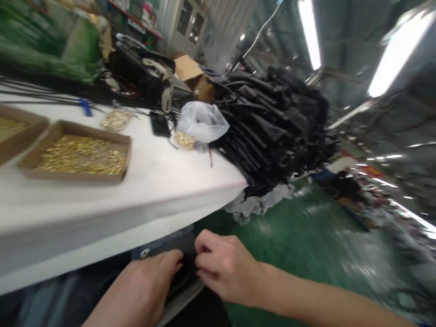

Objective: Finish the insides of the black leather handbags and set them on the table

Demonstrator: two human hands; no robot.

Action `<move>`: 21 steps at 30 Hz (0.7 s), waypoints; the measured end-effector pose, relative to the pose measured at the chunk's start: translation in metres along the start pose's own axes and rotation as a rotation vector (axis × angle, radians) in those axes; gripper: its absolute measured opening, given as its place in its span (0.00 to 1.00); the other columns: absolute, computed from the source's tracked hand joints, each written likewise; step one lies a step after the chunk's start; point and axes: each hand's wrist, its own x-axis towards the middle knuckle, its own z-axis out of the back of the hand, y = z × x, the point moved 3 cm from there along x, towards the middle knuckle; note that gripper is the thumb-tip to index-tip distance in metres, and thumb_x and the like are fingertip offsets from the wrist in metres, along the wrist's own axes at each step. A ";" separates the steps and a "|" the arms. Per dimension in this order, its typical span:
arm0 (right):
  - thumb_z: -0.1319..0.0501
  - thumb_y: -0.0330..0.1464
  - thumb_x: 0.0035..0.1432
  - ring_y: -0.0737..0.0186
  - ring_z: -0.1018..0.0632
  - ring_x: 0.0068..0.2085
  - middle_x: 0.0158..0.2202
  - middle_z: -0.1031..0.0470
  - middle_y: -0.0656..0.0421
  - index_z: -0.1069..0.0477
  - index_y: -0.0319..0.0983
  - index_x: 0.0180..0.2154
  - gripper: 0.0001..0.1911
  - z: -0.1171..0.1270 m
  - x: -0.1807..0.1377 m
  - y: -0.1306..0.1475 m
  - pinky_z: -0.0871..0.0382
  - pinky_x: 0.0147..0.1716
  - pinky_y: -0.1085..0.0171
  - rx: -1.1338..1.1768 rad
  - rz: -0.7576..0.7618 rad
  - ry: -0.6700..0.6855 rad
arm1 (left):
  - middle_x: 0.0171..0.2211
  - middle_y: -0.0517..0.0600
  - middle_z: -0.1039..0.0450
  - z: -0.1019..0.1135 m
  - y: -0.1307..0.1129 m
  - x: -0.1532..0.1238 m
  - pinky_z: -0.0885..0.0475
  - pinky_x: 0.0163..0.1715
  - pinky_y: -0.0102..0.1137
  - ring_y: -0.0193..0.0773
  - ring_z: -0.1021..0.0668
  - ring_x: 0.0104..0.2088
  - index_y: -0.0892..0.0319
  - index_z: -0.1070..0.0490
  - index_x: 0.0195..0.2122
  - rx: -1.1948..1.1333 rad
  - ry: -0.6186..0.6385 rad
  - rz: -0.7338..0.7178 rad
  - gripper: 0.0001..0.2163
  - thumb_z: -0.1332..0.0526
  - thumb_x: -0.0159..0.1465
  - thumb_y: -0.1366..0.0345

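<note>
Below the front edge of the white table, my two hands meet over a dark piece of fabric lying on my lap. My left hand presses its fingers down into the fabric, fingers together. Beside it my right hand is curled, its fingertips pinching the same dark fabric at its edge. A small metal snap or eyelet shows on the cloth near my left hand. On the table stands a cardboard tray filled with small gold metal parts.
A second cardboard tray sits at the left. A black phone, a clear plastic bag with gold parts and a large pile of black fabric pieces lie to the right. Green floor extends beyond.
</note>
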 end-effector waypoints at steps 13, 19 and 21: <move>0.41 0.21 0.74 0.63 0.27 0.34 0.36 0.25 0.58 0.25 0.39 0.37 0.12 0.005 0.000 -0.003 0.36 0.34 0.61 -0.094 0.234 -0.079 | 0.48 0.53 0.18 0.015 -0.026 0.055 0.28 0.34 0.39 0.46 0.18 0.45 0.58 0.22 0.46 0.388 0.156 -0.588 0.03 0.36 0.76 0.70; 0.42 0.23 0.77 0.64 0.30 0.31 0.32 0.30 0.60 0.22 0.39 0.40 0.13 0.012 0.002 -0.012 0.42 0.30 0.60 -0.044 0.229 0.007 | 0.38 0.52 0.14 0.008 -0.030 0.084 0.29 0.31 0.36 0.46 0.14 0.40 0.57 0.20 0.35 0.268 0.282 -0.527 0.07 0.32 0.67 0.76; 0.42 0.24 0.77 0.64 0.30 0.31 0.32 0.30 0.60 0.22 0.40 0.40 0.13 0.014 0.002 -0.015 0.41 0.30 0.61 -0.019 0.216 0.044 | 0.36 0.53 0.14 0.007 -0.030 0.093 0.29 0.28 0.34 0.45 0.14 0.37 0.57 0.19 0.33 0.252 0.276 -0.475 0.09 0.33 0.68 0.76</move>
